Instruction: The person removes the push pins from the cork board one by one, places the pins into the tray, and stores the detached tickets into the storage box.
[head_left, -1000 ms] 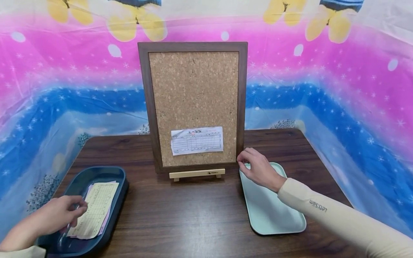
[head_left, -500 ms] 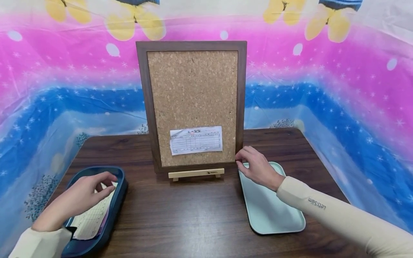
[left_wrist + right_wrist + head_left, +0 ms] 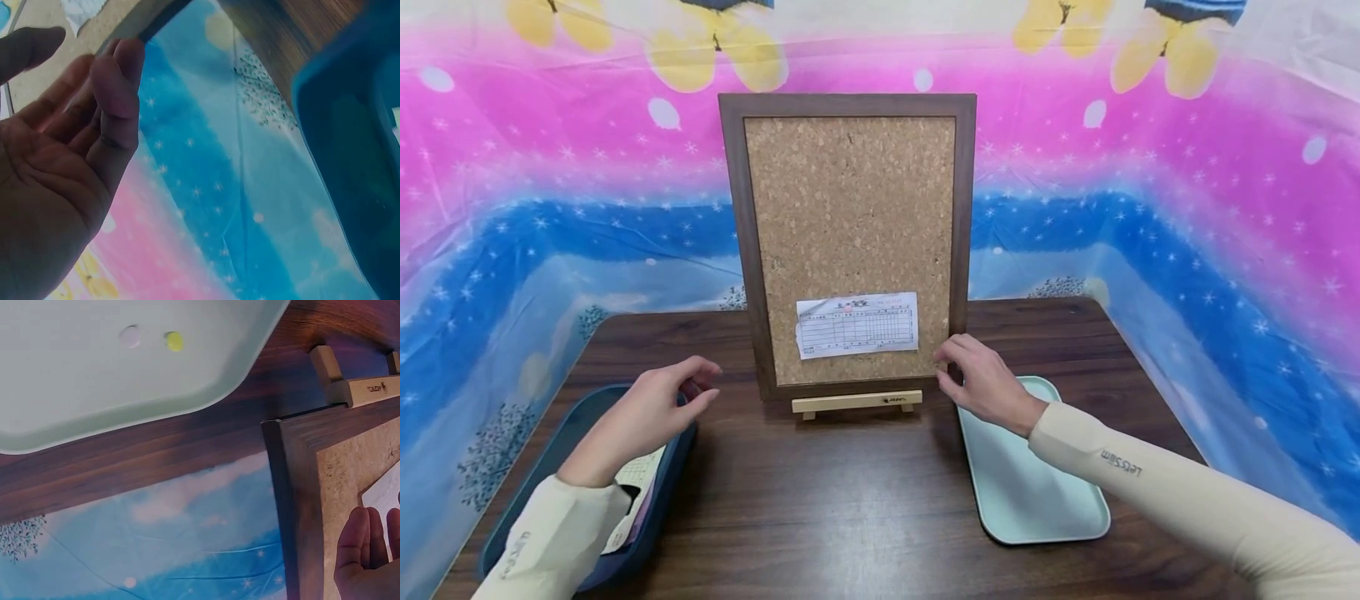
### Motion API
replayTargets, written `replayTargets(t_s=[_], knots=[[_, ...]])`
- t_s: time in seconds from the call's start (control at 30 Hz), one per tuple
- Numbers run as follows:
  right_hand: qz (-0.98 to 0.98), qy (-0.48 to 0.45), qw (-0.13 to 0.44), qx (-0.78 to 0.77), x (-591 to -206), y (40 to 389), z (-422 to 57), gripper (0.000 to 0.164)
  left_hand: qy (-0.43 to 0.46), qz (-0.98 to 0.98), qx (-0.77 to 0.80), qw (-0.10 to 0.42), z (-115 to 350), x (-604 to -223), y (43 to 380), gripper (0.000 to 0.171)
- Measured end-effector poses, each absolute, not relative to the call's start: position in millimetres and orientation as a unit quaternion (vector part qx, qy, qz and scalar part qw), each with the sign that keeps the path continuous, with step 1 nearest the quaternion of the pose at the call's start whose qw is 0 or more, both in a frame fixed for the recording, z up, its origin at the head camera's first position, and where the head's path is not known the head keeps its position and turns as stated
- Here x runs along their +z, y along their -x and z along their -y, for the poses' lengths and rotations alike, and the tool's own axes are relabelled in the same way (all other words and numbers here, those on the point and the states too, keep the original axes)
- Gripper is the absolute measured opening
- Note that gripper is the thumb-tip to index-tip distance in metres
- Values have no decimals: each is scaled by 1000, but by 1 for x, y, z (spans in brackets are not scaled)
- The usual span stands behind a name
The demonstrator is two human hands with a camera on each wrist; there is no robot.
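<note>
In the head view, a white printed form slip (image 3: 857, 327) hangs low on a brown-framed corkboard (image 3: 850, 208), with a pinkish spot near its top edge. My right hand (image 3: 988, 383) hovers at the board's lower right corner, fingers bent and thumb apart, with no object visible between them. Its fingertips (image 3: 357, 519) appear in front of the board in the right wrist view, partly cut off by the frame edge. My left hand (image 3: 658, 408) is above the far end of a dark blue tray (image 3: 542, 475), fingers loosely bent; its palm (image 3: 50, 181) shows nothing held.
Pale yellow and purple slips (image 3: 632, 500) lie in the blue tray, partly hidden by my left arm. A mint-green tray (image 3: 1037, 492) stands at right; two small round pieces, one pinkish-white (image 3: 130, 336) and one yellow (image 3: 174, 341), lie in it. A wooden easel (image 3: 857, 402) supports the board.
My left hand has risen from over the slips and moved forward and right toward the board. My right hand has shifted slightly left, onto the board's corner.
</note>
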State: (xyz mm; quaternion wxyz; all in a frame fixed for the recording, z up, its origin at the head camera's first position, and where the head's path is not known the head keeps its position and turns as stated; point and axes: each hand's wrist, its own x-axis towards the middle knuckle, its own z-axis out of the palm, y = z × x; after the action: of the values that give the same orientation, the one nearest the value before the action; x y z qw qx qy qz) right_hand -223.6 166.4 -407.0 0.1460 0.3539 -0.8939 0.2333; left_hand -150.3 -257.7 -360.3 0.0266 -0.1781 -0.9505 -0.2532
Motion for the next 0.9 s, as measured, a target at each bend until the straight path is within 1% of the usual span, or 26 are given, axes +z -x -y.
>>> replayTargets(t_s=[0.17, 0.47, 0.73, 0.9], knots=[[892, -358, 156, 227, -405, 224, -162, 10, 174, 948, -262, 49, 247, -362, 158, 24], [888, -367, 166, 221, -397, 231, -153, 7, 132, 947, -289, 43, 223, -362, 176, 26], [886, -381, 168, 202, -387, 239, -141, 10, 102, 943, -311, 62, 199, -368, 194, 26], [884, -388, 172, 196, -378, 245, -131, 10, 99, 941, -314, 78, 189, -373, 202, 24]])
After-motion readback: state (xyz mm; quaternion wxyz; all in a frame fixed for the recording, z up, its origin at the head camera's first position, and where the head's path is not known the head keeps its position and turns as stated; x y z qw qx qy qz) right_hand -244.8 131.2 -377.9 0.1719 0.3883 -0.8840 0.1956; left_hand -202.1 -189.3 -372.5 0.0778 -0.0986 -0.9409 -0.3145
